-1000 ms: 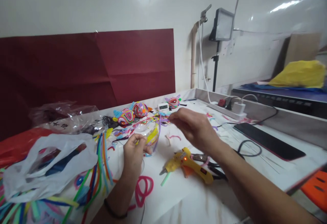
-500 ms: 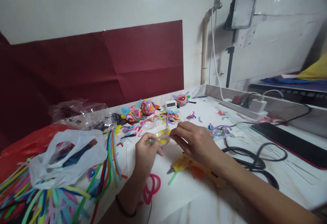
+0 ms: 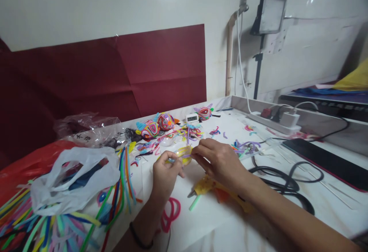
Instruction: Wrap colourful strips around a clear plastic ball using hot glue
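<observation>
My left hand [image 3: 167, 169] is closed around a clear, rounded plastic piece with yellow strips [image 3: 184, 152] on it, held above the white paper. At its right side, the fingertips of my right hand [image 3: 214, 155] pinch a purple pipe cleaner [image 3: 187, 156]; part of it is hidden behind the fingers. Under my right wrist lies a yellow glue gun [image 3: 205, 186], its nozzle pointing left beside a short pale green strip [image 3: 194, 203]. A looped pink pipe cleaner [image 3: 171, 213] rests near my left forearm.
Colourful decorated fish-like balls [image 3: 150, 129] and a small digital clock [image 3: 192, 118] stand at the back. A white plastic bag [image 3: 74, 183] and bundled pipe cleaners [image 3: 54, 229] fill the left. Rightward are a coiled black cable [image 3: 287, 183], a phone-like black slab [image 3: 327, 163] and a power strip [image 3: 276, 123].
Both hands stay almost in place at the yellow-striped piece. The piece appears turned slightly between the fingers, and the view has shifted a little.
</observation>
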A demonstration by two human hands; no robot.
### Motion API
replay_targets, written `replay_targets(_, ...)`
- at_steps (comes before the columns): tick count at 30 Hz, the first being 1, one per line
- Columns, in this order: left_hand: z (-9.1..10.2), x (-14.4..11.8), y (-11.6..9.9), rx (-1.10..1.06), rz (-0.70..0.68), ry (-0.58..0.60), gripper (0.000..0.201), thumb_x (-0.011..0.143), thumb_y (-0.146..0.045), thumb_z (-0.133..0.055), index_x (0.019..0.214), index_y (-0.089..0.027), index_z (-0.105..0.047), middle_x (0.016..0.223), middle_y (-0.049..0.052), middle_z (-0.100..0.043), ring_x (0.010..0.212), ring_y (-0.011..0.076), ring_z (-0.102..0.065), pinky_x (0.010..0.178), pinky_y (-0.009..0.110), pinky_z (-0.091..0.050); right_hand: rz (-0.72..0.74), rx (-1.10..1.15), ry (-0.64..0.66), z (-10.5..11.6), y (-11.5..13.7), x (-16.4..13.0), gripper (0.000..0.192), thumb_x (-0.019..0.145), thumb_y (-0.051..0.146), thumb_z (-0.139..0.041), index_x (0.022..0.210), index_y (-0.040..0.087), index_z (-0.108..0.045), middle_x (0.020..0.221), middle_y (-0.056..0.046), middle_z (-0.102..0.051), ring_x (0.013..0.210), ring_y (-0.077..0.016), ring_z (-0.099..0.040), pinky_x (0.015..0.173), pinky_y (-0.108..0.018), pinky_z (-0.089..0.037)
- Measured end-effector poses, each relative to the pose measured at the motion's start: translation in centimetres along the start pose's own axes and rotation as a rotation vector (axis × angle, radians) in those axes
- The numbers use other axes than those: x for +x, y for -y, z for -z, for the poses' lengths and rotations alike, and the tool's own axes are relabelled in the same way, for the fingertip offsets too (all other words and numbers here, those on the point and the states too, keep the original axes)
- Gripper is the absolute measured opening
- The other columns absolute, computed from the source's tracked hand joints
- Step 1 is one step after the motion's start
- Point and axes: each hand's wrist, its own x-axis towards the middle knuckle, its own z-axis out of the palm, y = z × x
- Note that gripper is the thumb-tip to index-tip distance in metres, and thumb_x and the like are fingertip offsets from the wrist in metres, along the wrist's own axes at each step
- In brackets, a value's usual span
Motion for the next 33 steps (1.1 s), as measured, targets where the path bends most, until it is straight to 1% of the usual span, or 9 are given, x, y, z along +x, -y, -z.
replay_targets(12, -0.09, -0.13, -0.25, 0.015, -0.012, -0.005, 0.019, 0.061, -0.034, -0.064, 0.068, -0.022, -0.051, 0.034, -0.004, -0.056, 0.033, 0.0132, -0.053, 0.045, 0.02, -0.04, -0.005, -0.03, 0.043, 0.26, 0.0, 0.25, 0.023, 0.095, 0.021, -0.051, 0.077, 0.019, -0.065, 0.071, -0.003, -0.06, 0.067, -0.0162, -0.054, 0.057, -0.027, -0.032)
replay_targets(19, -0.08, -0.16, -0.07, 0.06, -0.031, 0.025, 0.018, 0.064, -0.034, -0.063, 0.07, -0.022, -0.051, 0.036, -0.003, -0.058, 0.037, 0.0132, -0.054, 0.048, 0.021, -0.042, 0.01, -0.092, 0.065, 0.22, -0.41, 0.35, 0.016, 0.091, 0.017, -0.058, 0.078, 0.019, -0.067, 0.074, -0.003, -0.063, 0.071, -0.0172, -0.054, 0.057, -0.028, -0.031)
replay_targets(23, -0.09, -0.15, 0.07, 0.072, -0.044, 0.057, 0.019, 0.066, -0.035, -0.063, 0.071, -0.021, -0.051, 0.039, -0.002, -0.061, 0.04, 0.0134, -0.057, 0.053, 0.022, -0.044, 0.024, -0.076, 0.068, 0.34, -0.54, 0.34, 0.019, 0.092, 0.013, -0.054, 0.082, 0.021, -0.069, 0.076, -0.003, -0.063, 0.072, -0.0173, -0.053, 0.057, -0.028, -0.03)
replay_targets(26, -0.11, -0.2, 0.03, 0.071, -0.031, 0.058, 0.019, 0.065, -0.036, -0.062, 0.071, -0.021, -0.051, 0.038, -0.002, -0.06, 0.039, 0.0137, -0.057, 0.051, 0.022, -0.043, 0.045, -0.065, 0.06, 0.46, -0.55, 0.34, 0.024, 0.09, 0.007, -0.051, 0.086, 0.022, -0.07, 0.076, -0.003, -0.063, 0.07, -0.017, -0.051, 0.057, -0.028, -0.029)
replay_targets(33, -0.16, -0.13, 0.03, 0.086, -0.015, 0.065, 0.02, 0.066, -0.037, -0.061, 0.072, -0.021, -0.051, 0.038, -0.003, -0.06, 0.039, 0.0132, -0.057, 0.05, 0.021, -0.043, 0.099, -0.045, 0.016, 0.09, -0.96, 0.35, 0.028, 0.085, 0.002, -0.053, 0.087, 0.022, -0.072, 0.073, -0.002, -0.06, 0.068, -0.0162, -0.048, 0.056, -0.027, -0.026)
